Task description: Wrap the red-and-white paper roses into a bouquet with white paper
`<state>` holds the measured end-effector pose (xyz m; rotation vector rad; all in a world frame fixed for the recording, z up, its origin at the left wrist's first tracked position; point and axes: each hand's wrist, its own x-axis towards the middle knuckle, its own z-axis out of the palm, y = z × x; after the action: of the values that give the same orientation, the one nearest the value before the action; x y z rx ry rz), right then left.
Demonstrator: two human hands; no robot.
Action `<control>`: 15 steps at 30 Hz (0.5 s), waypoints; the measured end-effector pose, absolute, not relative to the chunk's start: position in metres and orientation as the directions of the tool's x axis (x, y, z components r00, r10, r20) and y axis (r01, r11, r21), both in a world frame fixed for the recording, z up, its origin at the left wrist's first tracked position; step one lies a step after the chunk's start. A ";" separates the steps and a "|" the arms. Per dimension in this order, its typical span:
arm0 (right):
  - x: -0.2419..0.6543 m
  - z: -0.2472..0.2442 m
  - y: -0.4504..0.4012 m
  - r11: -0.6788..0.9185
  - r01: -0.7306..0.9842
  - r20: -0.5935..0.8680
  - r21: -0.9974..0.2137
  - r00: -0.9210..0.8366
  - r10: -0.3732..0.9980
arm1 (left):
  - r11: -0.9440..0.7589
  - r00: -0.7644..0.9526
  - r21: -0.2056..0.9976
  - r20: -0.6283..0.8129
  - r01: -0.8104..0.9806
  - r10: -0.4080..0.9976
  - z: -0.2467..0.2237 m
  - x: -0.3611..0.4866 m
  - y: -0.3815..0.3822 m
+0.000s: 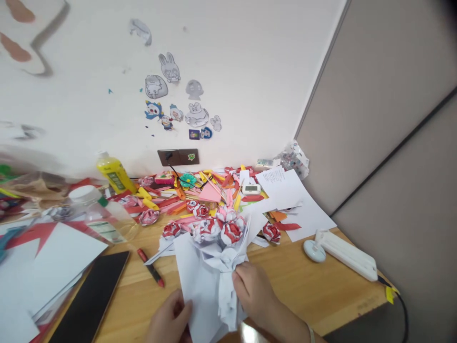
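In the head view a bouquet of red, white and pink paper flowers (232,232) stands up from a gathered white paper stem (227,297). My right hand (254,288) is closed round the right side of that stem. On the left, my left hand (171,317) pinches the edge of a white paper sheet (198,281), which lies against the bouquet's left side. Part of the left hand's fingers is hidden behind the sheet. Loose paper roses lie around the bouquet, one at its left (171,230) and one at its right (271,232).
Coloured paper strips (171,205) cover the back of the wooden table (307,286). At left are a yellow bottle (116,174), a clear jar (102,216), white sheets (66,252), a black panel (91,295) and a red-black marker (150,267). A white power strip (348,256) lies right.
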<state>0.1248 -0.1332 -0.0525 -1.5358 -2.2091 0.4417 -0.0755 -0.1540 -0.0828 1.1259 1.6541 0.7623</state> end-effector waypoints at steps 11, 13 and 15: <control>0.109 -0.070 -0.136 0.371 0.895 -0.026 -0.247 -0.389 0.921 | 0.385 -0.010 0.922 -0.386 -0.042 0.922 -0.078 -0.067 -0.153; 0.110 -0.069 -0.134 0.382 0.892 -0.044 -0.241 -0.403 0.914 | 0.384 0.040 0.917 -0.382 -0.110 0.923 -0.080 -0.066 -0.156; 0.112 -0.069 -0.133 0.397 0.886 -0.056 -0.238 -0.420 0.906 | 0.390 0.026 0.913 -0.390 -0.118 0.921 -0.083 -0.064 -0.158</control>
<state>0.1122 -0.1327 -0.0690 -1.6433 -2.5558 0.3552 -0.0643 -0.1576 -0.0827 0.8271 1.2829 0.9639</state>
